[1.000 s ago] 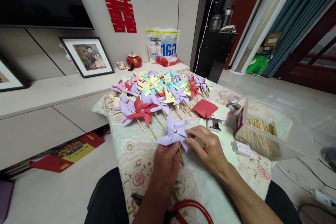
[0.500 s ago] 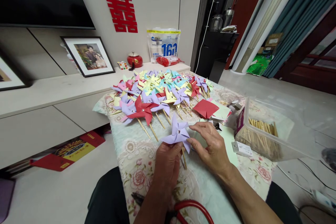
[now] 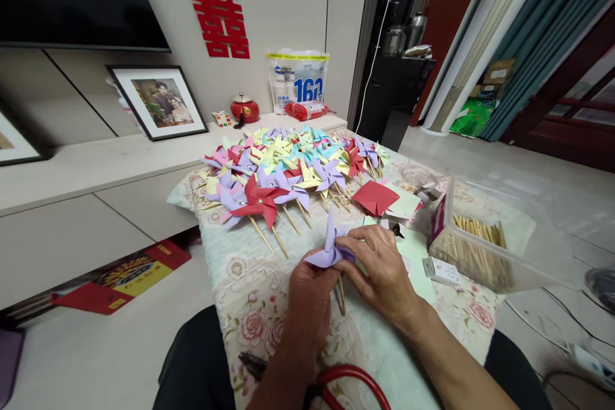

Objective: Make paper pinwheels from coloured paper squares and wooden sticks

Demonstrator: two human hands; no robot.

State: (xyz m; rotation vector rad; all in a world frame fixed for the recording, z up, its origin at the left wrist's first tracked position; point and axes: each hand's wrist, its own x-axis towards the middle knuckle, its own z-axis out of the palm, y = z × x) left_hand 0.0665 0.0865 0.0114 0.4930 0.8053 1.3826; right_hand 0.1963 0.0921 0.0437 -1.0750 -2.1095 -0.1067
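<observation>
A lavender paper pinwheel (image 3: pixel 329 255) on a wooden stick (image 3: pixel 342 296) is between my two hands, above the cloth-covered table. My left hand (image 3: pixel 312 288) is closed on it from below and the left, near where the stick meets the paper. With thumb and fingers my right hand (image 3: pixel 379 269) pinches the pinwheel's right side, covering part of its blades. Beyond them lies a large group of finished-looking pinwheels (image 3: pixel 283 170) in red, purple, yellow, blue and pink, their sticks pointing toward me. A red pinwheel (image 3: pixel 259 202) is at the near left of this group.
Square red paper (image 3: pixel 375 198) and pale green paper lie right of the pinwheels. A clear plastic box (image 3: pixel 475 256) of wooden sticks stands at the right, beside a small white box (image 3: pixel 441 270). Red-handled pliers or cutters (image 3: pixel 355 371) and a black pen-like tool (image 3: pixel 252 364) lie near me.
My right hand has closed from beside the pinwheel onto its right side. The pinwheel now sits tilted, its face turned more sideways. The view has shifted slightly.
</observation>
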